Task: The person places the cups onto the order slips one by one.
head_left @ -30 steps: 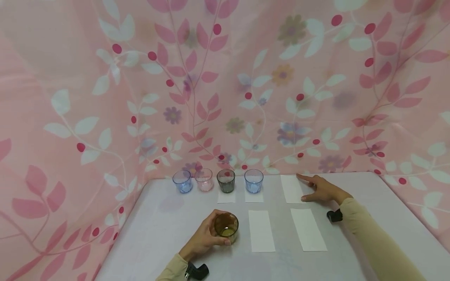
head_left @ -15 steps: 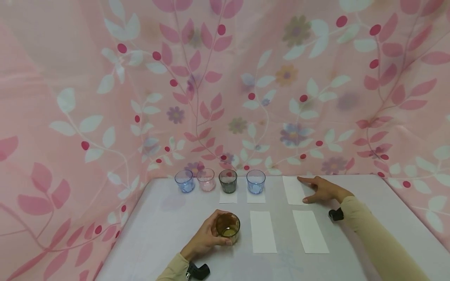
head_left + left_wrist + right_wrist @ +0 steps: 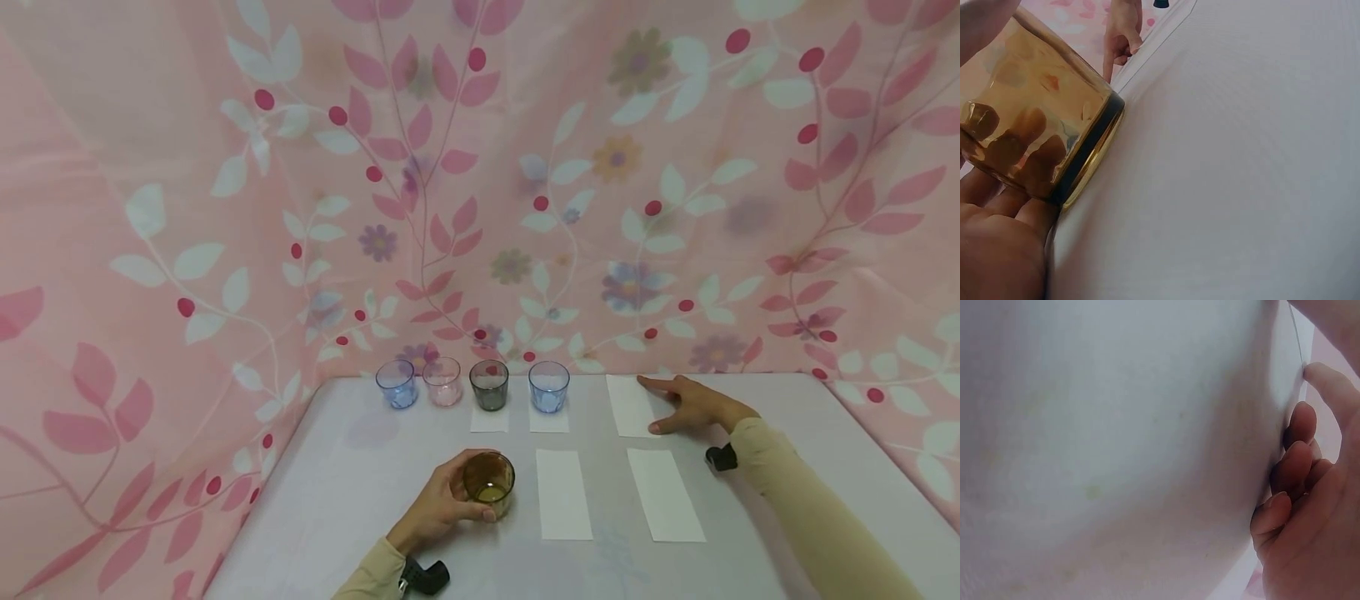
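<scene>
My left hand [image 3: 441,502] grips an amber glass [image 3: 489,486], fingers behind it and thumb along its near side. In the left wrist view the amber glass [image 3: 1035,106] shows large, the fingers seen through its wall and its dark-edged base close to the table. At the back right, my right hand [image 3: 693,407] rests at the right edge of a white paper strip [image 3: 628,406], index finger stretched to its far corner and thumb at its near corner. In the right wrist view the other fingers [image 3: 1291,467] are curled in against the white tabletop.
Along the back stand a blue glass [image 3: 397,385], a pink glass [image 3: 442,383], a grey glass [image 3: 489,387] on white paper, and another blue glass [image 3: 549,388] on paper. Two paper strips, left [image 3: 565,496] and right [image 3: 666,496], lie nearer. A floral curtain [image 3: 480,183] hangs behind.
The head view has shifted slightly, so everything appears a little further right. Both hands, the amber glass and the paper strips hold their places.
</scene>
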Action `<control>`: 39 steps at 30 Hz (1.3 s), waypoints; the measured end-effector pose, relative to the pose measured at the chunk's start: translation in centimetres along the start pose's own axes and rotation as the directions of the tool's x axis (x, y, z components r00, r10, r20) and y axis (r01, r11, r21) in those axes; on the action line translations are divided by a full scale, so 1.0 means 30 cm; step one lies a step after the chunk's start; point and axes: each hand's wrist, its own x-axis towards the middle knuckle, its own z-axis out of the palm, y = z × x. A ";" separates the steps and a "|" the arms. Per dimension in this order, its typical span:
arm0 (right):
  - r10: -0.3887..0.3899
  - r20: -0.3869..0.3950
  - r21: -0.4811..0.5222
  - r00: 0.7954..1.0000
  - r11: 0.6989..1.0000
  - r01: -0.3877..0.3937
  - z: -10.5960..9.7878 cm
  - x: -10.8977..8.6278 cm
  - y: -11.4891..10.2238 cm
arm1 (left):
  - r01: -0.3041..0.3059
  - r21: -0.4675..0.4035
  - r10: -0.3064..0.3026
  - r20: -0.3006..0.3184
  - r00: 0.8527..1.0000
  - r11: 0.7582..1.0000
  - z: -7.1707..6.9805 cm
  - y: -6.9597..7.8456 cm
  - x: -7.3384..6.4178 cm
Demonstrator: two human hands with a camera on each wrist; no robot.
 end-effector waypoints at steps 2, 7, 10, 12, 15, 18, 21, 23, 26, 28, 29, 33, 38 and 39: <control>0.004 0.002 0.002 1.000 1.000 -0.004 0.000 -0.003 -0.001 | 0.001 0.010 0.000 -0.008 1.000 1.000 0.001 0.003 -0.002; 0.003 0.008 0.008 1.000 1.000 -0.003 -0.003 -0.006 -0.005 | -0.015 0.022 0.016 -0.014 1.000 1.000 0.004 0.010 0.001; 0.005 0.009 0.016 1.000 1.000 -0.005 -0.005 -0.004 -0.006 | -0.040 0.026 0.040 -0.018 0.999 0.999 0.004 0.016 0.004; 0.011 0.010 0.020 1.000 1.000 -0.011 -0.006 -0.003 -0.006 | -0.068 0.018 0.069 -0.015 0.998 0.997 0.006 0.020 0.008; 0.019 0.012 0.021 1.000 1.000 -0.019 -0.007 -0.001 -0.004 | -0.109 -0.010 0.109 -0.015 0.994 0.994 0.012 0.028 0.018; 0.021 0.012 0.028 1.000 0.999 -0.021 -0.007 0.000 -0.003 | -0.131 -0.032 0.131 -0.021 0.991 0.991 0.025 0.042 0.033; 0.026 0.015 0.037 1.000 0.999 -0.026 -0.002 0.001 0.002 | -0.107 -0.029 0.105 -0.051 0.993 0.994 0.040 0.065 0.052; 0.036 0.017 0.037 0.999 0.999 -0.036 0.003 0.001 0.007 | -0.083 -0.023 0.081 -0.073 0.994 0.996 0.050 0.084 0.069; 0.049 0.021 0.033 0.999 0.998 -0.050 0.009 0.002 0.015 | -0.058 -0.028 0.055 -0.092 0.994 0.998 0.062 0.110 0.101; 0.051 0.021 0.028 0.999 0.998 -0.051 0.011 0.003 0.019 | -0.060 -0.030 0.057 -0.092 0.994 0.998 0.071 0.127 0.125; 0.048 0.020 0.026 0.999 0.998 -0.049 0.011 0.004 0.021 | -0.064 -0.027 0.061 -0.088 0.994 0.998 0.074 0.135 0.138; 0.044 0.019 0.023 0.999 0.999 -0.044 0.007 0.006 0.021 | -0.070 0.000 0.069 -0.073 0.995 0.998 0.088 0.165 0.186; 0.044 0.009 0.024 0.999 0.999 -0.044 0.005 0.001 0.012 | -0.075 0.026 0.076 -0.056 0.995 0.997 0.101 0.184 0.244; 0.041 0.008 0.025 0.999 0.999 -0.041 0.005 0.000 0.012 | -0.079 0.026 0.080 -0.050 0.996 0.997 0.104 0.187 0.255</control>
